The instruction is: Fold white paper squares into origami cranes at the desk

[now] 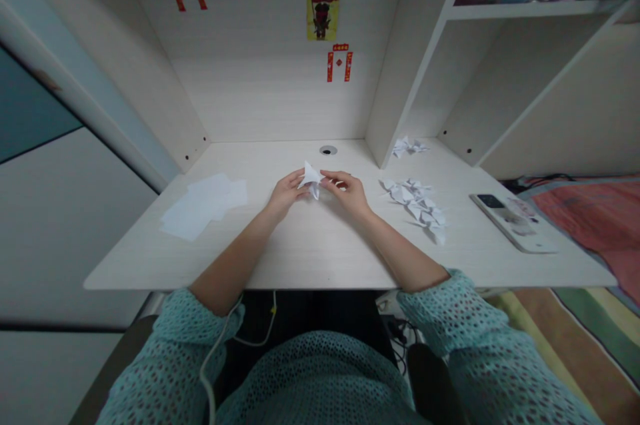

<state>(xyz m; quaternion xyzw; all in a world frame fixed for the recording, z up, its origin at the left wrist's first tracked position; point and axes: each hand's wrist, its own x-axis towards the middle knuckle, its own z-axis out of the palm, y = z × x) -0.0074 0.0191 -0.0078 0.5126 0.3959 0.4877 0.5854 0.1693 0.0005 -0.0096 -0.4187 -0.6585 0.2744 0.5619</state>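
Observation:
A small folded white paper figure (311,177) is held over the middle of the pale desk (310,245). My left hand (287,192) pinches its left side with fingers closed. My right hand (347,190) grips its right side, fingers curled onto the paper. Both forearms reach in from the near edge, with teal knit sleeves pushed up.
Flat white paper sheets (203,204) lie at the left of the desk. A pile of folded paper figures (417,202) lies to the right, with more (407,146) under the shelf unit. A phone (513,222) rests at the far right. A cable hole (328,150) sits at the back.

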